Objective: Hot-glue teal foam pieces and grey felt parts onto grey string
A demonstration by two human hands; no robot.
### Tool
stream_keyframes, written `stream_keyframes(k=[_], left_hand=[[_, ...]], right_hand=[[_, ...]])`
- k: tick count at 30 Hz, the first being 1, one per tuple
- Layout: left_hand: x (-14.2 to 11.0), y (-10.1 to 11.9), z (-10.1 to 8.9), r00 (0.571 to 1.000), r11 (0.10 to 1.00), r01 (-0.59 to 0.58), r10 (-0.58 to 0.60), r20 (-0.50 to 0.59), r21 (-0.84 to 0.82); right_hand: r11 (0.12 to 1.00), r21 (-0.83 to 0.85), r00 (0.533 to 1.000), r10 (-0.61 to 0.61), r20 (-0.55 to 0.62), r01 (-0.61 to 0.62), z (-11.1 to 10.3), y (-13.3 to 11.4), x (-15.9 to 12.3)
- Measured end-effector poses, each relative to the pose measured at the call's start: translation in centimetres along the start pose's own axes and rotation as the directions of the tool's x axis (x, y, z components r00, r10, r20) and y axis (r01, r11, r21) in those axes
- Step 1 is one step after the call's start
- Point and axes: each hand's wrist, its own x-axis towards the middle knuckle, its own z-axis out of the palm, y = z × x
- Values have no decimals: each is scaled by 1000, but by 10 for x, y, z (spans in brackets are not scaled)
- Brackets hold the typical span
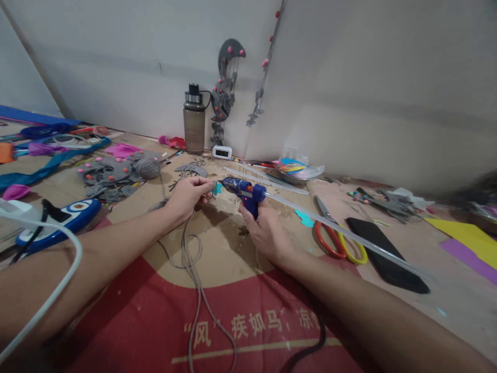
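Note:
My left hand [190,197] pinches a small teal cut-out piece [218,188], with a grey cord [188,254] trailing down from beneath the fingers. In my right hand [267,230] is a blue hot glue gun [248,194], its smeared nozzle pointing left, close to the teal piece. Whether nozzle and piece touch, I cannot tell. A long clear glue stick [334,226] sticks out of the gun's back and passes over my right forearm. More teal material [304,218] lies to the right of the gun.
Scissors with red and yellow handles [337,242] and a black phone [388,256] lie on the right. A tinted water bottle [194,124] stands at the wall beside a small white digital clock [222,152]. Grey felt pieces with pink balls [112,173] are heaped at left.

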Motion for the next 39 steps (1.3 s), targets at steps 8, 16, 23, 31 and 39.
stream_keyframes(k=[8, 16, 23, 31, 39], left_hand=[[-1, 1, 2, 1000, 999, -19, 19, 15, 26], [-1, 0, 1, 1000, 1000, -11, 12, 27, -19], [0, 0, 1, 1000, 1000, -16, 16, 23, 0], [-2, 3, 2, 1000, 1000, -5, 6, 15, -10], [-1, 2, 3, 1000, 1000, -9, 10, 10, -13]], right_hand=[[999, -10, 999, -45, -8, 45, 1, 1, -1], [1000, -24, 1000, -19, 1, 19, 2, 4, 0], [999, -38, 1000, -26, -11, 26, 2, 4, 0], [998, -65, 1000, -18, -16, 17, 3, 5, 0], [998, -55, 999, -39, -10, 39, 3, 6, 0]])
